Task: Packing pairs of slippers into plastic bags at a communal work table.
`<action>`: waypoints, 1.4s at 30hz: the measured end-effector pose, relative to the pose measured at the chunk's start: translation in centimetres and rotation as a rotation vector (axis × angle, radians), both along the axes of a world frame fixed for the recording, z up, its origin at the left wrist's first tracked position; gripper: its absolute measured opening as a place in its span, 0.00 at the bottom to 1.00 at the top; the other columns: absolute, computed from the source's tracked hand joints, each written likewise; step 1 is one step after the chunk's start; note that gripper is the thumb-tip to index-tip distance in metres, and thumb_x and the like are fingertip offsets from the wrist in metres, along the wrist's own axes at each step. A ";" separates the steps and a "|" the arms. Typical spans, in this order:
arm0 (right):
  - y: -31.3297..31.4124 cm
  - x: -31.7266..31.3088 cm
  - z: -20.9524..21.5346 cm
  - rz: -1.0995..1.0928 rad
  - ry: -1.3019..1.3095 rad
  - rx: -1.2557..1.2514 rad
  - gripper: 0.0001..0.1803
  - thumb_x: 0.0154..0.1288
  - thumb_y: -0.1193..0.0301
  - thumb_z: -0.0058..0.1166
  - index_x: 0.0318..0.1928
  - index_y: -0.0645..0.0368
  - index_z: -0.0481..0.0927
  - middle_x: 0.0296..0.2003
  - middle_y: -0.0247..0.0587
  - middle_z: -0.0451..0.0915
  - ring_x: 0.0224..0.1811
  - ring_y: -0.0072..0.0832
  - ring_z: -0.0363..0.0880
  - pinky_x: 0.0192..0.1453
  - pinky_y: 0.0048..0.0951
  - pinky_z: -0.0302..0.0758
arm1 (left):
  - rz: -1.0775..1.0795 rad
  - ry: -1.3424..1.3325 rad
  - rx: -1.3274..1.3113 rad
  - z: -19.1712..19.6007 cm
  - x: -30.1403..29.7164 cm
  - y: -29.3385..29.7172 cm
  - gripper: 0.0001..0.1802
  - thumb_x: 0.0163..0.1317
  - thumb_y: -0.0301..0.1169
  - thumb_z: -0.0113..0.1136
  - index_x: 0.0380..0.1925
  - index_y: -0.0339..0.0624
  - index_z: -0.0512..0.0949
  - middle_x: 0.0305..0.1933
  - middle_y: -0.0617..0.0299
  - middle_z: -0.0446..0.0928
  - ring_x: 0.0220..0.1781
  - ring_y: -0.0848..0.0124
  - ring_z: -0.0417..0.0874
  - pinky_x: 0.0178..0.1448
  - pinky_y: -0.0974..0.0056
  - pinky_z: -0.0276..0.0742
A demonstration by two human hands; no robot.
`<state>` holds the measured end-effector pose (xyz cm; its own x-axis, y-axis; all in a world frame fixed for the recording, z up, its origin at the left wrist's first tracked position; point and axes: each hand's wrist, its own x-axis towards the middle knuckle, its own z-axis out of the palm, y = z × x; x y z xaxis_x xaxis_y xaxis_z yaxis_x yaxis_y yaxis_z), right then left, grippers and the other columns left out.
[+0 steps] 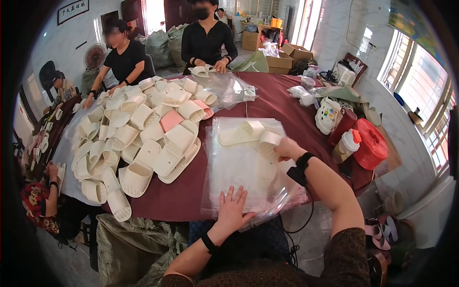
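So, my left hand (233, 210) lies flat on the near edge of the stack of clear bags (229, 167), fingers spread, gripping nothing. At the stack's far right, my right hand (288, 149) curls its fingers against one cream slipper (269, 140); whether they pinch it or a bag, I cannot tell. That slipper sits just left of those fingers, long axis running roughly toward me. The other cream slipper (234, 136) lies across the stack's far part, long axis sideways, strap end pointing to the stack's right side

The right grip (288, 149) partly hides a slipper (269, 138); left of that grip, a pile of slippers (143, 117) covers some desk (282, 100).
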<state>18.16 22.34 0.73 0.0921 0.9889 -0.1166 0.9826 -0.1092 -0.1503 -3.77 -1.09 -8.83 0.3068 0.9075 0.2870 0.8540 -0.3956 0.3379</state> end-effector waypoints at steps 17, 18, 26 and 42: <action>3.1 -4.4 0.1 0.347 -0.282 0.143 0.26 0.65 0.65 0.52 0.63 0.56 0.71 0.57 0.55 0.76 0.62 0.47 0.74 0.62 0.43 0.75 | 0.010 0.067 -0.043 0.4 -0.1 0.0 0.47 0.58 0.60 0.62 0.68 0.38 0.67 0.75 0.49 0.61 0.76 0.40 0.57 0.75 0.33 0.48; 3.2 -4.1 0.1 0.274 -0.286 0.153 0.22 0.65 0.65 0.52 0.58 0.58 0.77 0.56 0.52 0.77 0.61 0.44 0.75 0.61 0.42 0.76 | 0.007 0.080 -0.052 0.3 0.0 0.1 0.46 0.58 0.60 0.61 0.69 0.39 0.66 0.76 0.50 0.61 0.77 0.42 0.56 0.75 0.33 0.48; 2.8 -8.8 -1.1 0.933 -0.362 0.593 0.12 0.59 0.71 0.55 0.43 0.54 0.86 0.42 0.37 0.84 0.47 0.38 0.86 0.43 0.34 0.83 | 0.028 0.061 -0.032 0.4 -0.1 -0.1 0.46 0.57 0.59 0.63 0.67 0.39 0.68 0.75 0.50 0.62 0.76 0.41 0.58 0.75 0.33 0.49; -0.9 -4.6 3.2 1.296 -0.662 0.692 0.03 0.63 0.69 0.54 0.33 0.49 0.80 0.38 0.28 0.77 0.47 0.28 0.78 0.44 0.30 0.76 | 0.009 0.106 -0.115 0.7 -0.2 0.5 0.49 0.54 0.65 0.62 0.68 0.42 0.67 0.77 0.53 0.60 0.77 0.44 0.57 0.75 0.35 0.50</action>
<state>13.58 21.47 3.95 -0.9564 0.2804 0.0818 0.2641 0.7105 0.6523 -3.99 -0.55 -8.15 0.3211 0.9355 0.1474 0.8908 -0.3512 0.2884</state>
